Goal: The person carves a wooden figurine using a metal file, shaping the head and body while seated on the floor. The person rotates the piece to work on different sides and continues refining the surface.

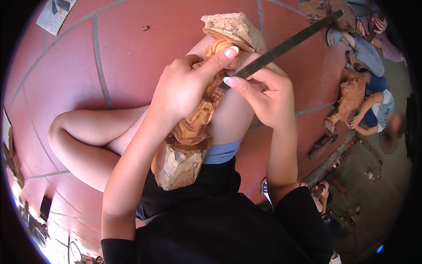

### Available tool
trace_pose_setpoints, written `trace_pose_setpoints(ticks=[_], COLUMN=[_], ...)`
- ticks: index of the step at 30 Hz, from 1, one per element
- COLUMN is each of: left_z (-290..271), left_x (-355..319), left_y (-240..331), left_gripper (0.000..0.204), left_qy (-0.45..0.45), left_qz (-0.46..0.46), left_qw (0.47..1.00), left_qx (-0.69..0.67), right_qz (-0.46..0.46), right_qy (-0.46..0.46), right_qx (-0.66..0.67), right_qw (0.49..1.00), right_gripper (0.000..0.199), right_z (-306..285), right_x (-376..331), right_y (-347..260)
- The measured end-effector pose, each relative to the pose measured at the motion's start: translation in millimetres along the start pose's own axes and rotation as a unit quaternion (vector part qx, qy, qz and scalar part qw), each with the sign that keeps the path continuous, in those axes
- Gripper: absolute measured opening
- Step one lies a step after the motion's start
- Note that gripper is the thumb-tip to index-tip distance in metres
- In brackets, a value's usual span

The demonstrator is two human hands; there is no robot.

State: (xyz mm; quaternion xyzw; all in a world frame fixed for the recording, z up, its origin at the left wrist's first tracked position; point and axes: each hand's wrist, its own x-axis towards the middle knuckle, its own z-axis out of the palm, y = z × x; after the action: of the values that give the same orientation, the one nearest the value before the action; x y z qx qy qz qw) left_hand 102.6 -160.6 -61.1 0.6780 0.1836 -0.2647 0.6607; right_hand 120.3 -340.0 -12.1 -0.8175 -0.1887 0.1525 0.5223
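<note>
"What takes up most of the view?"

"A red tiled floor (132,57) with grey joints. The person sits on it with bare legs (88,127) bent, in a black shirt (206,229)."

"Anyone else about?"

"Off to the right, well apart, a co-worker (376,110) in a light blue top sits at a big rough lump of wood (351,92), hands at its lower end. More people show at the upper right, cut off by the rim."

"And the piece being worked?"

"A wooden carving (193,123) lies slanting over the person's lap and thigh. It has a rough block at each end, with smooth, rounded, orange-brown shapes between them."

"What about the hands?"

"The left hand (182,86) is clamped on the carving's upper half, its thumb laid along the carved part near the far block. The right hand (272,97), just beside it, pinches the near end of a file (290,45), a flat dark bar slanting up to the right."

"Does the file touch the wood?"

"Its near end sits right by the carving's edge; I cannot tell if they touch."

"Anything small?"

"One brown wood chip (145,28) on the floor, upper left."
</note>
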Motion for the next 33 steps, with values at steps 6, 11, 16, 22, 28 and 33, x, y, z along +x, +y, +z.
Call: trace_pose_setpoints(ticks=[6, 11, 16, 22, 28, 33], left_z=[-0.4, -4.1, -5.7, -10.0, -15.3, -29.8], left_x=[1.9, 0.9, 2.9, 1.9, 1.7, -18.2], left_y=[-2.7, -4.3, -10.0, -10.3, -12.5, -9.2], left_gripper=[0.090, 0.089, 0.088, 0.088, 0.082, 0.062], left_qy=[-0.006, -0.013, -0.022, -0.036, -0.058, -0.126], left_qz=[0.012, 0.000, 0.012, 0.005, 0.005, -0.010], left_qw=[0.999, 1.000, 0.998, 0.996, 0.991, 0.967], left_qx=[-0.029, -0.023, -0.060, -0.078, -0.117, -0.223], right_qz=[-0.032, -0.075, -0.025, -0.108, -0.100, -0.053], right_qy=[0.026, 0.007, 0.045, 0.000, 0.101, 0.156], right_qx=[-0.022, -0.025, 0.038, -0.043, 0.009, 0.138], right_qw=[0.999, 0.997, 0.998, 0.993, 0.990, 0.977], right_gripper=[0.011, 0.008, 0.013, 0.008, 0.006, 0.038], right_z=[2.4, 6.2, 5.7, 8.1, 12.2, -29.6], right_x=[-4.6, -0.3, -1.5, 3.1, -4.6, -33.1], right_y=[3.8, 4.6, 7.9, 10.2, -0.8, -11.4])
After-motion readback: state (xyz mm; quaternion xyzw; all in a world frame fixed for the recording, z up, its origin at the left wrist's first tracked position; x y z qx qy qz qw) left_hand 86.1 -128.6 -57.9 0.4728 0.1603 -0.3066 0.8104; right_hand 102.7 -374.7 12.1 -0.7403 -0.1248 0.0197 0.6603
